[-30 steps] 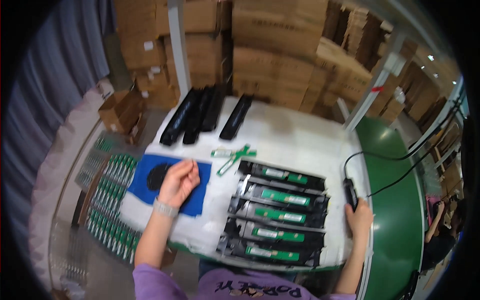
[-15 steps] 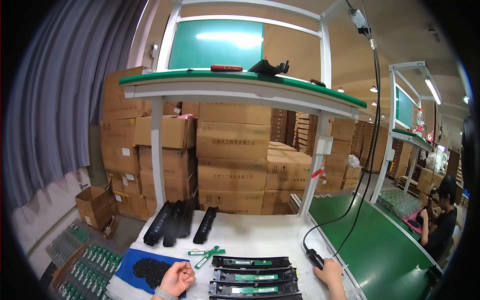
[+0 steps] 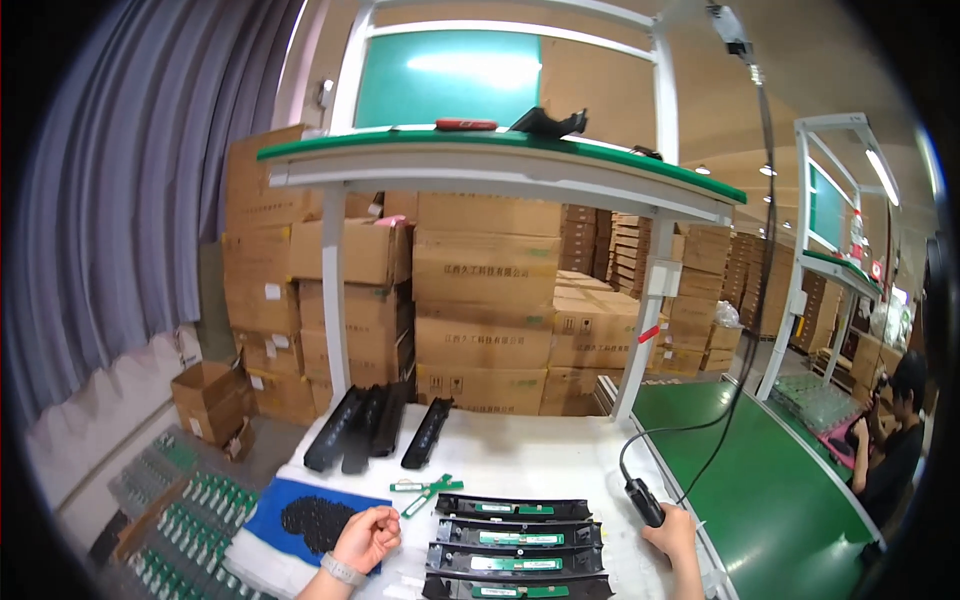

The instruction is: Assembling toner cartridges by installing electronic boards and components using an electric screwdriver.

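My right hand is wrapped round a black corded electric screwdriver, held at the right side of the white-covered bench. My left hand is closed, its fingertips pinched together beside a pile of small black screws on a blue cloth. Whatever it may hold is too small to make out. Between my hands lie several curved black plastic housings in a stack of rows, each with a green circuit board strip in it. Two loose green board strips lie crossed just beyond them.
More black housings rest at the bench's far left. Trays of green boards stand at lower left. The screwdriver's cable hangs down on the right over a green conveyor. A raised shelf spans the back. Another person sits far right.
The view has tilted down and turned slightly left, so the nearest housing shows more fully. Both hands keep about the same places over the bench, with the screwdriver still held in the right.
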Tool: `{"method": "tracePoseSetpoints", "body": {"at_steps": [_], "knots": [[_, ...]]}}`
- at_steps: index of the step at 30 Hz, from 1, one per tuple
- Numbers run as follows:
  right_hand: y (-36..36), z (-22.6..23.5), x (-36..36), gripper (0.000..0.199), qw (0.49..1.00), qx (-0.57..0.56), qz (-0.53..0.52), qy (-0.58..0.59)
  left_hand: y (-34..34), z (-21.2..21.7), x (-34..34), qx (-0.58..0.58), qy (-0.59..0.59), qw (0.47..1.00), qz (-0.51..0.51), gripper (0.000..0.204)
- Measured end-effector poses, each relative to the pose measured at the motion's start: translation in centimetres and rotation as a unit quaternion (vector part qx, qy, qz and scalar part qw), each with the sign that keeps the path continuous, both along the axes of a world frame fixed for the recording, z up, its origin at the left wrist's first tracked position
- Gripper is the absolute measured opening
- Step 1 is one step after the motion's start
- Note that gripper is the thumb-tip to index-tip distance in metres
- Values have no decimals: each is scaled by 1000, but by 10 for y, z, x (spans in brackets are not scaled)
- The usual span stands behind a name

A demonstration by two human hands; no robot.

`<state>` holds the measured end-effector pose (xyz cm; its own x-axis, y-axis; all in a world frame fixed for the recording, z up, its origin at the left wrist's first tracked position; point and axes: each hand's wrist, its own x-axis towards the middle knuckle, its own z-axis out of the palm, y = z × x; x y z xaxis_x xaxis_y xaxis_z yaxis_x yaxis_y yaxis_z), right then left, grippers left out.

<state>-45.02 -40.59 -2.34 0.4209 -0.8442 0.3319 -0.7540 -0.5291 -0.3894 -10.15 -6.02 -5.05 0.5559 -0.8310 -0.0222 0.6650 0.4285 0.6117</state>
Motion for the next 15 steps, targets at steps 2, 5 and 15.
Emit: {"method": "tracePoseSetpoints", "body": {"at_steps": [2, 5, 15], "knots": [[4, 7, -1, 44, 994, 9, 36, -100, -2, 8, -11, 44, 1, 999, 11, 17], [16, 32, 10, 47, 967, 27, 137, -215, -13, 18, -21, 65, -1, 997, -31, 14], [50, 158, 137, 45, 507, 450, 535, -505, -117, 86, -46, 127, -259, 953, -91, 20]]}}
